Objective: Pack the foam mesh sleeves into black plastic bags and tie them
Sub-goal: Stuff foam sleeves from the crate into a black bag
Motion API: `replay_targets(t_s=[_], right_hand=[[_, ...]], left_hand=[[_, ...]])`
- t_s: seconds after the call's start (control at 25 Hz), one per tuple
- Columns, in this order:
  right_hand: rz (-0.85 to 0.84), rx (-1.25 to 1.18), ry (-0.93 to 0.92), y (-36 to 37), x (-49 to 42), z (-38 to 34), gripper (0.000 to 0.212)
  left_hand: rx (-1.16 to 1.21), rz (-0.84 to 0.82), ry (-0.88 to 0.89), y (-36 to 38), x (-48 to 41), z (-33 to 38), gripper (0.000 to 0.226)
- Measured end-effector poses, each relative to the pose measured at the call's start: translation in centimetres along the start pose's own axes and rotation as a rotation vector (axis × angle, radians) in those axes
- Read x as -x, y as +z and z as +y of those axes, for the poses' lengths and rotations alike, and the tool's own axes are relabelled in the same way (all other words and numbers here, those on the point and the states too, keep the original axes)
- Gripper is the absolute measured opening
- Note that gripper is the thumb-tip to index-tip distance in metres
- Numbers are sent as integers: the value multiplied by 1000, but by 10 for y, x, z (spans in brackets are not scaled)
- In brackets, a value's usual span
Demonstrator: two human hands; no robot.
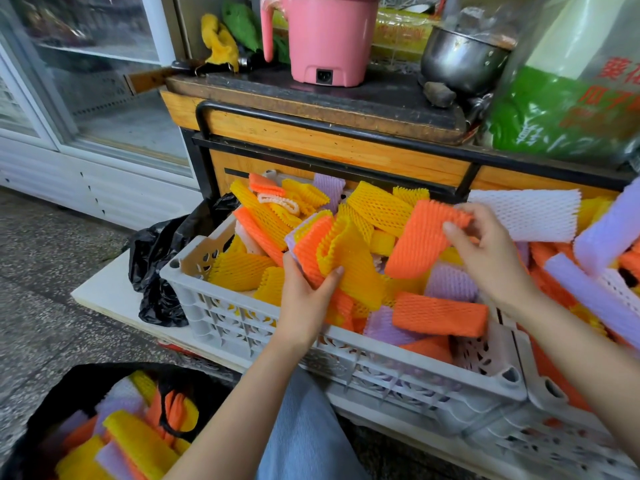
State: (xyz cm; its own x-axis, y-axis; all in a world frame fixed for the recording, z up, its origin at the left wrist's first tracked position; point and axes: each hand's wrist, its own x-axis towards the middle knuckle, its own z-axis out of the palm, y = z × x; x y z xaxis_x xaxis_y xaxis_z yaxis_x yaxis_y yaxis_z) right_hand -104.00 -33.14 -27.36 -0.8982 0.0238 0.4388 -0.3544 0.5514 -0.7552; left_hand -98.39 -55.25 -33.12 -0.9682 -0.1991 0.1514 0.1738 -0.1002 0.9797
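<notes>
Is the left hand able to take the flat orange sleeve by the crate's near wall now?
Probably not yet: the flat orange sleeve lies uncovered on top, close to the left hand, but that hand holds a bundle of sleeves.

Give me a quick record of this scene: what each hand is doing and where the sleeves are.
left hand: grips a bunch of orange and yellow sleeves over the crate
right hand: pinches one orange sleeve
crate: grey, piled with loose sleeves
bag: black, open, partly filled with sleeves, lower left
spare bag: black, crumpled beside the crate
behind: pink pot, steel pot
tied yet: no
</notes>
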Motion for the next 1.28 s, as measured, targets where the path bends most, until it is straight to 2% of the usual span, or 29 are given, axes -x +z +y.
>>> replay_targets(t_s=[0.08,0.12,0.2,0.32,0.4,0.48,0.6,0.68,0.76,0.84,1.04,1.2,1.28], right_hand=[[7,102,-48,-6,-7,-6,22],[-66,185,-56,-5,-7,-3,26],[-342,350,-27,2,0,15,40],[-731,661,126,11,19,51,66],[-814,958,158,11,29,63,80],[-806,1052,176,7,30,62,82],[-687,830,171,5,27,49,71],[-433,696,76,5,24,25,54],[-184,537,11,11,24,-11,50],[-89,437,-50,26,30,-48,52],[-150,234,-249,76,56,-109,53],[-434,78,-267,112,72,-150,80],[-582,39,-358,144,87,-163,85]], left_hand=[[-11,1,4,0,0,-1,50],[-20,2,7,0,-1,-1,48],[-32,2,5,0,0,-1,48],[-32,-12,1,-1,1,-1,49],[-45,-21,-5,-1,0,0,47],[-50,-24,-13,-1,0,1,47],[-42,-29,-29,0,2,3,48],[-40,-42,-43,-1,1,4,49],[-37,-41,-57,0,0,7,47],[2,-36,-65,1,4,13,47],[119,54,96,-25,27,40,67],[136,130,158,-91,50,59,45],[113,186,86,-128,63,60,47]])
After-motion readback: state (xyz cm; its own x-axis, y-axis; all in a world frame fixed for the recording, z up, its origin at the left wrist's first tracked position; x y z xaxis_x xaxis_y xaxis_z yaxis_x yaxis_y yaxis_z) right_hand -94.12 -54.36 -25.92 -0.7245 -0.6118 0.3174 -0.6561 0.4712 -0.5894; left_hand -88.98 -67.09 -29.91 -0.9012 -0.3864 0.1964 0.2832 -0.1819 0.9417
